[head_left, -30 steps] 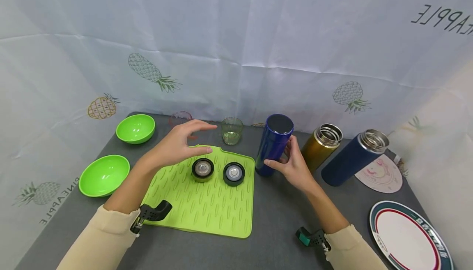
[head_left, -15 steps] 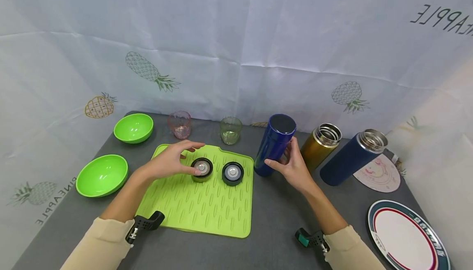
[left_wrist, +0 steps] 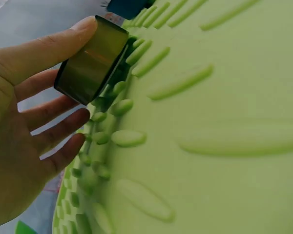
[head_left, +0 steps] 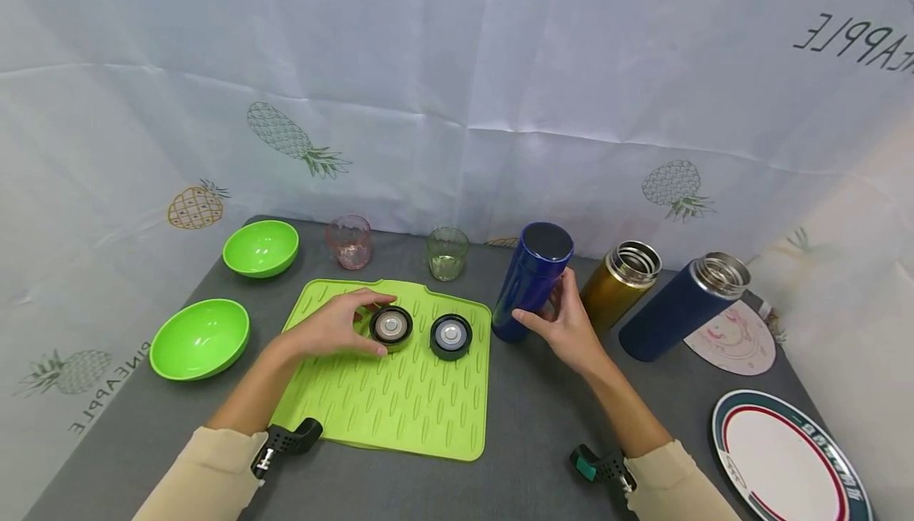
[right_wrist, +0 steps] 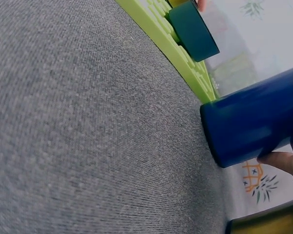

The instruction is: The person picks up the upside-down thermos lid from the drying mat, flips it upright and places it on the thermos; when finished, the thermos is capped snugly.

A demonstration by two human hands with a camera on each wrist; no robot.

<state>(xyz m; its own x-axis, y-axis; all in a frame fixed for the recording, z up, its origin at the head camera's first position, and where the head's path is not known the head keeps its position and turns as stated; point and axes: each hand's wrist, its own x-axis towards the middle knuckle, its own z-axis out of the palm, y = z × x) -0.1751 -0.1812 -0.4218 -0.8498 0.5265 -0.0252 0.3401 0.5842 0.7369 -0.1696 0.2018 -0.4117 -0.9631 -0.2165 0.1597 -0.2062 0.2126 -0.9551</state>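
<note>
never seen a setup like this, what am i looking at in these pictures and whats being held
There is no machine: these are a person's two bare hands. The wide pictures come from a camera worn on the head, looking forward and down; the close ones come from a camera on each wrist.

On the grey table lies a lime mat bearing two lids. The left hand has its thumb and fingers around the gold-sided lid; the dark lid sits beside it. The right hand holds a shiny blue bottle with a closed top. Further right stand an open gold bottle and an open navy bottle. Two green bowls are on the left, with two glasses behind the mat.
</note>
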